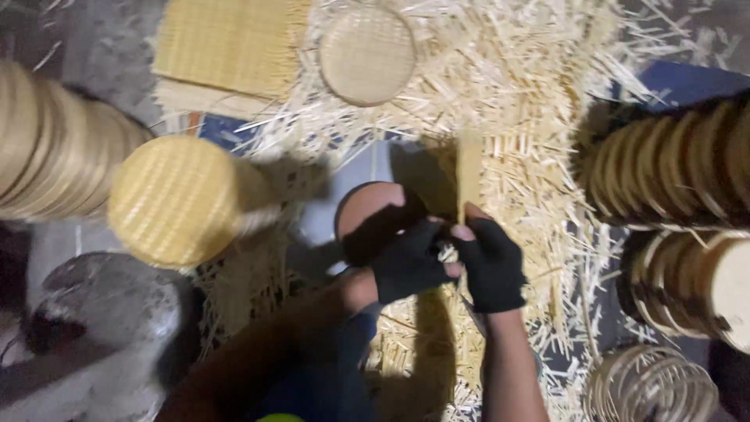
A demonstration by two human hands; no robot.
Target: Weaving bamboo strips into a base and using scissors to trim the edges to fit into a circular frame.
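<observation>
Gloved left hand (408, 262) and right hand (492, 262) both pinch a bamboo strip (469, 176) pointing to 12 o'clock. Woven disc (173, 199) lies at 9. Grip best kept low, strip upright.

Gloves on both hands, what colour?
Black, fingertips bare: left hand, right hand; head view.

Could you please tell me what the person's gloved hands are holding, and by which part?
The right hand pinches a flat bamboo strip at its lower end; the left hand meets it there.
</observation>
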